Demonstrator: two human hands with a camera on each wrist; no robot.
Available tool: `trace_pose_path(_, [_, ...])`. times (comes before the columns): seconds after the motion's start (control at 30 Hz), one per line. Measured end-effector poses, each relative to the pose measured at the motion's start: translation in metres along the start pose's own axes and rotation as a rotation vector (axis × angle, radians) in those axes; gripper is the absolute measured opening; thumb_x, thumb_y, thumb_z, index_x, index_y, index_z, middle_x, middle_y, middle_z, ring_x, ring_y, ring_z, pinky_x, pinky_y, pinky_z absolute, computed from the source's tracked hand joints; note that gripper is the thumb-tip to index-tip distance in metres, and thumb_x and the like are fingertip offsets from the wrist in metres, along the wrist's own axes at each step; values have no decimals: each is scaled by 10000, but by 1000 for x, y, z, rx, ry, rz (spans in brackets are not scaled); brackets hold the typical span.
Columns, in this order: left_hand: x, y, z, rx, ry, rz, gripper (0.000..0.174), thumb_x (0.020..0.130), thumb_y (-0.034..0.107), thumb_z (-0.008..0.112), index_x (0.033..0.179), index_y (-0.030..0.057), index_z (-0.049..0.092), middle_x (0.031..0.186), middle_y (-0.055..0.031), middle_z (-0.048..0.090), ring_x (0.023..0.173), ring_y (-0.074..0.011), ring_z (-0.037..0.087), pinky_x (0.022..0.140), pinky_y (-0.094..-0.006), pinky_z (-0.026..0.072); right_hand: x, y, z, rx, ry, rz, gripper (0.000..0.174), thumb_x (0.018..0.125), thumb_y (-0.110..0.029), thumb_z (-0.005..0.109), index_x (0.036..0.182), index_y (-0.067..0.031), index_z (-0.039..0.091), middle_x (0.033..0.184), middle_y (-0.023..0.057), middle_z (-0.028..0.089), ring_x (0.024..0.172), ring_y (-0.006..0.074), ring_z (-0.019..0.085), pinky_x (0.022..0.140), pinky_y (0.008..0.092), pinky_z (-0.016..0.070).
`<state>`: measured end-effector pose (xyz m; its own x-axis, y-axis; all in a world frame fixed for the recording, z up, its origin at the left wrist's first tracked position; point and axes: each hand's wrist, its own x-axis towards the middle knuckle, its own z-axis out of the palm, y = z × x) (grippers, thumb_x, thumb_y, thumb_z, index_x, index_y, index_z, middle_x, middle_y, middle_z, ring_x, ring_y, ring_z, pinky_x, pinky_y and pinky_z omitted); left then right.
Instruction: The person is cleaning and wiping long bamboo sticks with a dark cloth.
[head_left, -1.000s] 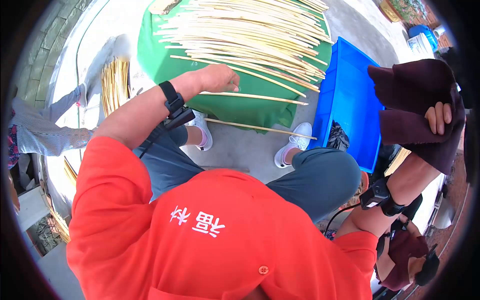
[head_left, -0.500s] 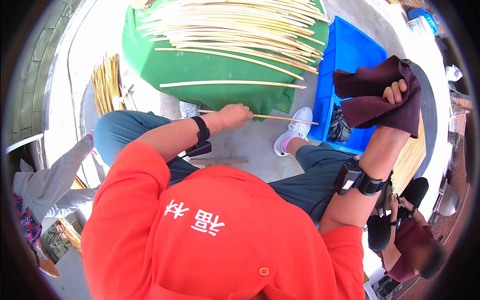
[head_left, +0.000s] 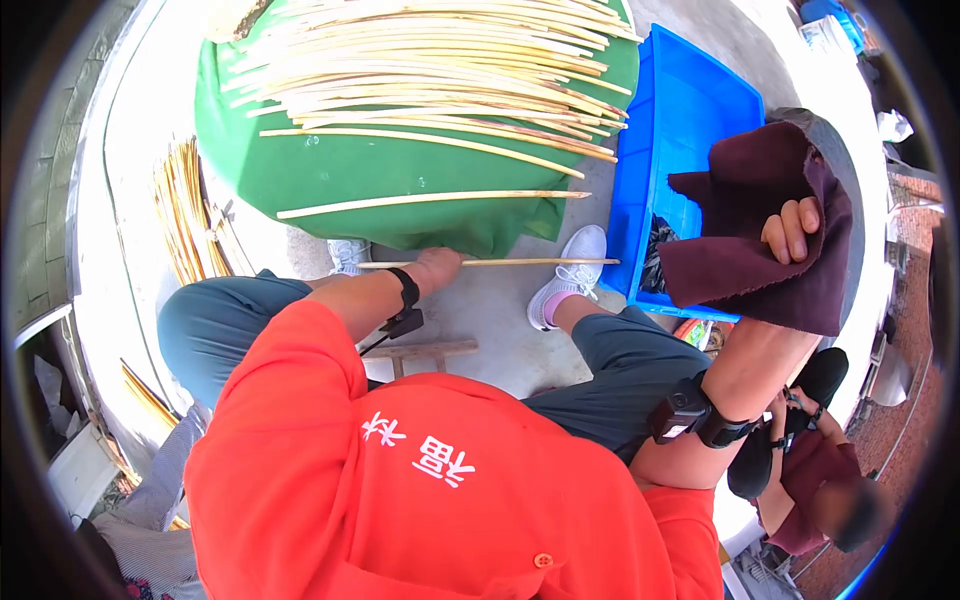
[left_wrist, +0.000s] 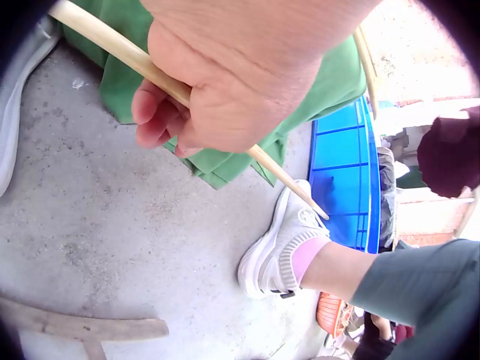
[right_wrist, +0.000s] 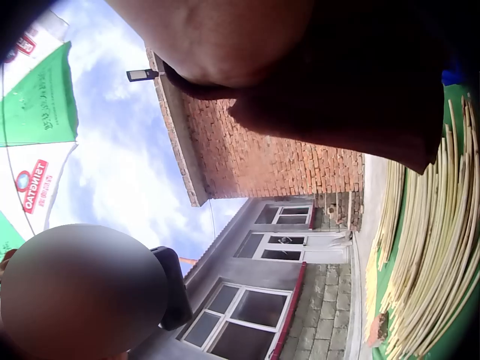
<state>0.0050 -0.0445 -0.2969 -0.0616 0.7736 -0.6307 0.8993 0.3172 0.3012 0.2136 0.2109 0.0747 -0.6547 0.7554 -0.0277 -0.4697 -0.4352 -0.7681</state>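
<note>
OK, your left hand (head_left: 438,268) grips long, thin, pale-yellow stick (head_left: 530,262) near draped green fabric (head_left: 380,168); your right hand (head_left: 790,231) clutches dark-maroon cloth (head_left: 758,288) near blue rectangular plastic bin (head_left: 690,80).

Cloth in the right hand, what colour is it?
The cloth is dark maroon, clearest in the head view.

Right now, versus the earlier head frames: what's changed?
The left hand has moved from over the green cloth back toward the person's body and now grips the stick nearest the body. Unchanged: the right hand still holds the maroon cloth; the spread sticks still lie on the green cloth.
</note>
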Motion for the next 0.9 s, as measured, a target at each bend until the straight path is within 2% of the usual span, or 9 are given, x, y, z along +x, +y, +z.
trace_pose_path(0.13, [-55, 31, -74, 61, -203, 80, 323, 753, 44, 466, 1050, 88, 586, 973, -139, 624, 912, -297, 607, 759, -406, 488, 1, 0, 0, 66, -87, 7, 174, 908, -167, 381, 801, -44, 439, 591, 24, 391, 483, 120, 343, 453, 217, 299])
trace_pose_path(0.2, [-87, 35, -119, 134, -174, 84, 304, 751, 45, 480, 1034, 85, 583, 929, -137, 626, 875, -302, 611, 742, -410, 489, -2, 6, 19, -39, 133, -169, 145, 900, -157, 410, 820, -41, 447, 613, 28, 406, 499, 105, 365, 439, 215, 305])
trace_pose_path(0.27, [-103, 26, -136, 208, -151, 85, 285, 749, 46, 493, 1018, 83, 581, 884, -134, 627, 839, -306, 615, 726, -414, 491, -1, 8, 15, 5, 114, -171, 140, 887, -158, 445, 822, -34, 454, 637, 31, 421, 501, 92, 372, 426, 213, 304])
trace_pose_path(0.33, [-114, 1, -145, 75, 394, 100, 199, 767, 142, 577, 957, 89, 548, 830, -110, 581, 784, -302, 584, 642, -415, 480, 4, 6, 12, -6, 93, -110, 238, 920, -210, 411, 752, -43, 430, 624, 26, 398, 455, 110, 338, 418, 214, 300])
trace_pose_path(0.37, [-117, -6, -150, 93, 406, 96, 199, 767, 142, 577, 957, 89, 548, 830, -110, 581, 784, -302, 584, 642, -415, 480, 4, 8, 19, 8, 126, -143, 222, 920, -219, 417, 789, -43, 449, 634, 27, 411, 449, 105, 343, 410, 214, 301])
trace_pose_path(0.43, [-118, -17, -160, 195, 741, 90, 176, 762, 205, 587, 869, 78, 527, 846, -93, 518, 864, -264, 549, 664, -382, 491, 5, 13, 32, -8, 142, -188, 185, 896, -199, 444, 807, -39, 471, 650, 40, 455, 457, 101, 374, 408, 214, 307])
trace_pose_path(0.5, [-110, -36, -156, 214, 762, 28, 191, 754, 213, 591, 875, 83, 520, 870, -85, 501, 888, -256, 532, 667, -375, 491, 15, 17, 30, -35, 127, -231, 158, 869, -186, 481, 841, -33, 508, 679, 64, 532, 442, 107, 426, 388, 218, 318])
trace_pose_path(0.6, [-95, -57, -159, 266, 781, -59, 183, 751, 189, 577, 889, 87, 511, 889, -77, 485, 896, -250, 514, 672, -368, 491, 19, 20, 30, -51, 192, -142, 182, 910, -238, 445, 945, -64, 488, 662, 30, 492, 431, 105, 389, 379, 234, 309])
trace_pose_path(0.9, [-51, -109, -190, 306, 999, -235, 165, 730, 74, 532, 894, 72, 509, 890, -93, 502, 871, -266, 512, 679, -374, 480, 25, 31, 41, -171, 287, -103, 177, 901, -263, 467, 890, -88, 496, 618, 10, 483, 398, 95, 379, 365, 226, 303])
